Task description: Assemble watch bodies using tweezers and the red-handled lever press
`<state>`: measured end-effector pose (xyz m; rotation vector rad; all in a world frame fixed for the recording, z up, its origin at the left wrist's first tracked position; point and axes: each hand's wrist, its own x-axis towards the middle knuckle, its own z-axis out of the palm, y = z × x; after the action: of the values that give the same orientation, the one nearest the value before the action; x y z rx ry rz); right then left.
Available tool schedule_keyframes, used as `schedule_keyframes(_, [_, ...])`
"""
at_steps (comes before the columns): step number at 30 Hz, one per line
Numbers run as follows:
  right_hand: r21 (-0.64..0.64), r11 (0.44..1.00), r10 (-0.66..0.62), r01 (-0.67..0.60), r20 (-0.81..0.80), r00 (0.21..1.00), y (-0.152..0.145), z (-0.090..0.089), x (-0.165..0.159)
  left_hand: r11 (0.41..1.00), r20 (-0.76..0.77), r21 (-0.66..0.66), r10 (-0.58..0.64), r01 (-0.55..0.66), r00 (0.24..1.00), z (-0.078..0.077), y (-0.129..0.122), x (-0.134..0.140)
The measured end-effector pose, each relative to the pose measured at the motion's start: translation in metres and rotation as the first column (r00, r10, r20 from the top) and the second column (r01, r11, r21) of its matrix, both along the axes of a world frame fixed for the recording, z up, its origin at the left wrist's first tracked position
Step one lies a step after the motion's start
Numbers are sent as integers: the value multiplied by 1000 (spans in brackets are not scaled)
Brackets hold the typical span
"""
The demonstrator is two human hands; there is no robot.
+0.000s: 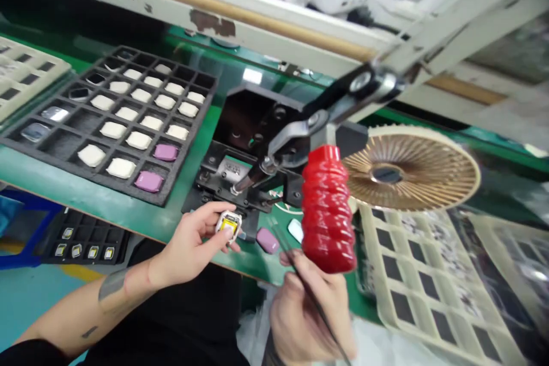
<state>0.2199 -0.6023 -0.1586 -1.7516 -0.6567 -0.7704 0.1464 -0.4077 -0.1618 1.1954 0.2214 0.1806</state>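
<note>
Between the thumb and fingers of my left hand point(201, 240) is a small white watch-like casing point(229, 224) with a yellow part inside. My right hand point(311, 303) grips a pair of dark tweezers point(315, 300), their tips pointing up and left toward the bench; motion blurs this hand. On the green bench between my hands lie a purple casing point(267, 240) and a white casing point(295, 231). Behind them stands a black hand press point(253, 154) with a red ribbed handle point(328, 211), which hangs just above my right hand.
A black compartment tray point(160, 191) at left holds white, purple and clear pieces. Below it, another black tray point(120, 251) holds several yellow-centred casings. A round fan point(412, 168) stands right of the press, above cream trays point(386, 309). A shelf edge point(214, 17) crosses the back.
</note>
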Motion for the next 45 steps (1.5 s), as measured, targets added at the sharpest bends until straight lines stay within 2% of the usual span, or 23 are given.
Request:
schedule_keyframes(2, [42, 992, 118, -116, -37, 992, 17, -3, -2, 1000, -10, -16, 1, -1, 1000, 1, 0, 1])
schedule_keyframes(4, [136, 977, 177, -164, -84, 981, 33, -8, -2, 1000, -21, 15, -10, 10, 1000, 1, 2, 0])
schedule_keyframes(7, [262, 949, 225, -173, -184, 957, 52, -14, -4, 994, -18, 105, -27, 28, 999, 1, 9, -3])
schedule_keyframes(11, [359, 921, 250, -150, -251, 935, 67, -17, -9, 997, -9, 78, -13, 14, 1000, -2, 17, -5])
schedule_keyframes(16, [289, 947, 223, -141, -273, 936, 65, -22, -13, 991, 16, 130, 31, -33, 999, -2, 16, -11])
schedule_keyframes(22, [208, 969, 180, -136, -210, 961, 62, -26, -20, 982, 37, 183, 39, -45, 999, 3, 17, -15])
schedule_keyframes(26, [188, 965, 223, -182, -223, 949, 61, -25, -18, 973, 50, 221, 55, -65, 997, 0, 17, -15])
schedule_keyframes(28, [239, 953, 256, -186, -308, 916, 59, -25, -14, 971, 53, 230, 53, -64, 997, -1, 18, -16])
schedule_keyframes(31, [409, 879, 437, -246, -483, 759, 52, -24, -11, 978, 73, 200, 40, -54, 997, -2, 18, -16])
schedule_keyframes(32, [446, 850, 498, -281, -504, 706, 49, -24, -11, 981, 77, 185, 44, -58, 996, -1, 18, -15])
schedule_keyframes(33, [463, 832, 531, -307, -499, 685, 46, -23, -12, 984, 74, 167, 53, -65, 996, 0, 18, -14])
schedule_keyframes(34, [463, 830, 529, -312, -474, 704, 42, -23, -14, 986, 65, 149, 63, -72, 996, 1, 18, -13])
schedule_keyframes(35, [455, 845, 487, -282, -438, 755, 40, -22, -16, 988, 54, 130, 74, -80, 996, 2, 18, -13])
schedule_keyframes(37, [431, 887, 343, -163, -381, 858, 37, -22, -19, 992, 36, 88, 85, -88, 996, 5, 18, -11])
schedule_keyframes(38, [416, 902, 281, -111, -374, 884, 38, -23, -20, 993, 35, 68, 90, -92, 995, 6, 18, -11])
schedule_keyframes(40, [364, 927, 244, -88, -408, 880, 42, -23, -20, 995, 40, 34, 91, -93, 995, 8, 18, -11])
schedule_keyframes(42, [350, 927, 293, -135, -449, 844, 47, -21, -20, 996, 54, 4, 85, -85, 995, 8, 19, -11])
schedule_keyframes(45, [464, 851, 458, -244, -432, 777, 41, -7, -15, 993, 57, -64, 102, -98, 993, 10, 21, -11])
